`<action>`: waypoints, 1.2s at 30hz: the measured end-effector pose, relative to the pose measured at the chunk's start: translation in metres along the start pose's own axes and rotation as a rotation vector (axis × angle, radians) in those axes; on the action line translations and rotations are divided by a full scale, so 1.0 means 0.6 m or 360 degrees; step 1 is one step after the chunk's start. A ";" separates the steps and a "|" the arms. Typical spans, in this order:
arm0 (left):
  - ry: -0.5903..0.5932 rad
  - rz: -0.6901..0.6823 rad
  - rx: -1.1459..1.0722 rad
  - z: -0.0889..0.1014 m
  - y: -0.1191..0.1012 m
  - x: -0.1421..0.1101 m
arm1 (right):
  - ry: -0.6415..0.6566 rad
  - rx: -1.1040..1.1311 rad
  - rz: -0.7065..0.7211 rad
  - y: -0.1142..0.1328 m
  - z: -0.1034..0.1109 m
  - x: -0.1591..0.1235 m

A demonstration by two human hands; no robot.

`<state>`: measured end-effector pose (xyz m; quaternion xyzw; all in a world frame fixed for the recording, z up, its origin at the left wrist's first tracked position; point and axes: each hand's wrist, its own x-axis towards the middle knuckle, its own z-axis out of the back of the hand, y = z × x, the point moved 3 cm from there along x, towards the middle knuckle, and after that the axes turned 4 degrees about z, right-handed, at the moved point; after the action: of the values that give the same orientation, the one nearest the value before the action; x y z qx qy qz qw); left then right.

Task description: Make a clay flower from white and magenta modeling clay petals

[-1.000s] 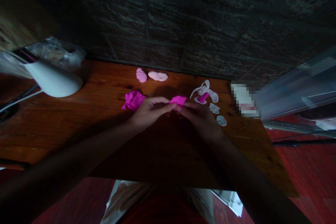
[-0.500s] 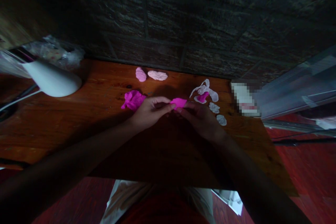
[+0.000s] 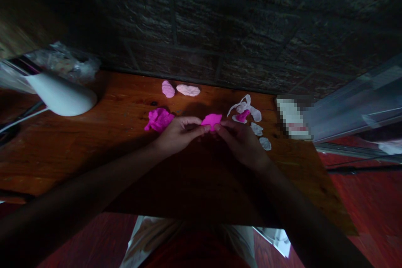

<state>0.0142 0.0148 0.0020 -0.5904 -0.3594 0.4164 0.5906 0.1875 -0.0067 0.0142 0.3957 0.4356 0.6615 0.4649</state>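
Between my two hands, over the wooden table, is a thin bright-pink piece (image 3: 211, 121) with a petal-like outline; I cannot tell if it is soft clay or paper. My left hand (image 3: 179, 134) pinches its left side between thumb and fingers. My right hand (image 3: 240, 140) pinches the right side, thumb on the near edge. A crumpled lump of the same pink (image 3: 159, 119) lies just beyond my left hand. Past my right hand are thin whitish pieces (image 3: 256, 114), a small magenta bit (image 3: 242, 116) among them, and two small pale discs (image 3: 265, 143).
Two paler pink lumps (image 3: 188, 90) lie near the dark stone wall (image 3: 194, 21). A white lamp-like object (image 3: 64, 92) with a cord stands at the left by clear plastic wrapping (image 3: 78, 65). A blurred-out box (image 3: 293, 117) sits at the wooden table's (image 3: 125, 176) right end.
The pink piece has tilted and shifted slightly left, showing more of its face above my thumbs. My right fingers have moved a little along its edge; the other things stay put.
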 end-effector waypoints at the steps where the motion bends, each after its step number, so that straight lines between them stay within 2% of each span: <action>1: -0.0004 -0.0007 0.0020 0.001 -0.001 0.000 | 0.0017 0.0041 -0.0011 0.000 -0.001 0.000; 12: 0.0011 -0.0043 -0.0041 -0.001 0.002 0.003 | 0.0113 -0.0142 0.0046 -0.008 -0.001 0.001; 20: -0.0032 -0.0066 0.0010 0.003 0.003 0.005 | 0.0069 0.0140 -0.0041 -0.007 0.002 0.001; 28: -0.0038 -0.0102 0.0033 0.002 0.003 0.003 | 0.0010 -0.0189 0.0084 -0.001 0.005 -0.001; 36: -0.0024 -0.0087 -0.0008 0.000 0.004 0.005 | 0.0118 0.0023 0.0031 -0.007 -0.004 0.000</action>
<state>0.0152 0.0171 -0.0007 -0.5787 -0.3808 0.4037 0.5976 0.1865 -0.0064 0.0096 0.3786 0.4533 0.6770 0.4391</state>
